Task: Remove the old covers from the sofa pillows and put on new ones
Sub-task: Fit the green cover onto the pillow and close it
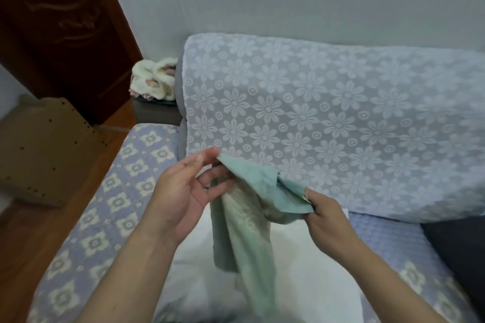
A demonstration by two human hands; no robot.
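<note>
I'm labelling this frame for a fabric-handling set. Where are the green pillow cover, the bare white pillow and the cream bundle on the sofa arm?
green pillow cover [244,231]: head view, hanging middle of the cloth.
white pillow [301,265]: head view, bare top face.
cream bundle [153,80]: head view, its centre.

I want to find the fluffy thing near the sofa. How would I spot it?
Start at the sofa's flower-lace backrest and go to its left end. The cream fluffy bundle sits there, on the grey armrest by the dark door. Nothing else nearby is plush.
</note>
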